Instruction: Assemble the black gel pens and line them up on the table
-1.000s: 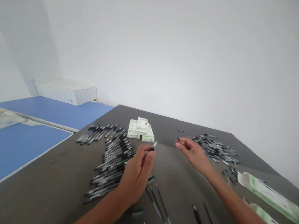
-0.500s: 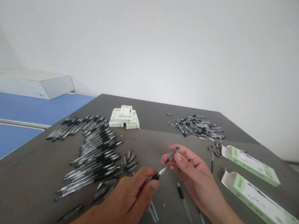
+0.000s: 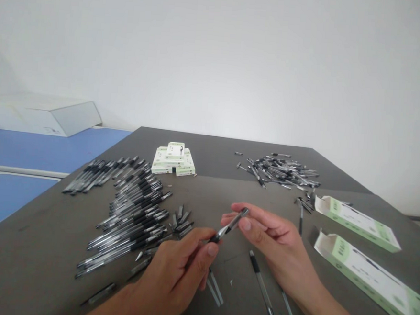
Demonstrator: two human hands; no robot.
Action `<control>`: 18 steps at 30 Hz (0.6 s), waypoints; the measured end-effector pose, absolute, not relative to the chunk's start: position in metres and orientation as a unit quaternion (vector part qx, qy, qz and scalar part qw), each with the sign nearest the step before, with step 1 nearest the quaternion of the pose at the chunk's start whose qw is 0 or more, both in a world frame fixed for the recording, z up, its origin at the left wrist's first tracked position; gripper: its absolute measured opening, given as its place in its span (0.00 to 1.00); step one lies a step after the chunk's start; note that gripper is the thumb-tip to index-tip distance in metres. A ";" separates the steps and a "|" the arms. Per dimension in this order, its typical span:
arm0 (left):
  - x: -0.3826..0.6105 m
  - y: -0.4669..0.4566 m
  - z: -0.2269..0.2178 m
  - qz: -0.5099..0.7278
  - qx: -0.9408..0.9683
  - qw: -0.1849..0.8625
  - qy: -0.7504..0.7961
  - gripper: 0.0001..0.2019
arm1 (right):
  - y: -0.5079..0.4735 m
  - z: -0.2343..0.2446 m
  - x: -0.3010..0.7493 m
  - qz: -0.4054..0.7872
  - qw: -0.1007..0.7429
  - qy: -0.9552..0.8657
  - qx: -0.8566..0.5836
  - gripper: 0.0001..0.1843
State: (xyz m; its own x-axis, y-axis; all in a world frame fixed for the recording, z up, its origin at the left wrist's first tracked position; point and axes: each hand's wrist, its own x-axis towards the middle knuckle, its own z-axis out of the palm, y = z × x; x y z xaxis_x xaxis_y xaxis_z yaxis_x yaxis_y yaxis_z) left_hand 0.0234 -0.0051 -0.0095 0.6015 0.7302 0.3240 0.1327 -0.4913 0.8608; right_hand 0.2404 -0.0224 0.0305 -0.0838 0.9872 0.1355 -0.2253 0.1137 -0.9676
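Head view, left to right: across the dark counter [image 3: 228,154], a long heap of assembled-looking clear, black-gripped pens [image 3: 133,224] remains, then the closed left hand [image 3: 175,265] and curled right hand [image 3: 272,234] pinch one slim clear pen [image 3: 229,224] between them, near a scattered pile of pens [image 3: 281,172] and two open pale-green cartons [image 3: 371,269].

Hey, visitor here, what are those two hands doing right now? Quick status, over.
Left hand, right hand: both pinching a black-and-clear pen. Loose pen barrels just below the hands. Pen pile beside left hand.
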 end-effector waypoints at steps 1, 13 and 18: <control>0.023 -0.005 -0.009 0.354 0.789 0.422 0.273 0.11 | -0.023 0.031 0.241 0.538 0.559 -0.499 -0.387 0.10; 0.024 -0.003 -0.005 0.354 0.812 0.372 0.277 0.12 | -0.025 0.018 0.243 0.424 0.519 -0.604 -0.432 0.13; 0.023 -0.002 -0.006 0.344 0.819 0.336 0.314 0.06 | -0.024 0.021 0.244 0.256 0.518 -0.687 -0.441 0.11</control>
State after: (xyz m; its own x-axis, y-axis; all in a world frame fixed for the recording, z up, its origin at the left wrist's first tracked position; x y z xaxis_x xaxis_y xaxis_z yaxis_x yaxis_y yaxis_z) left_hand 0.0233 -0.0018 -0.0059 0.5660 0.7456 0.3518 0.2832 -0.5766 0.7664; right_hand 0.2444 -0.0242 0.0207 -0.0752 0.8709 0.4857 0.3415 0.4801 -0.8080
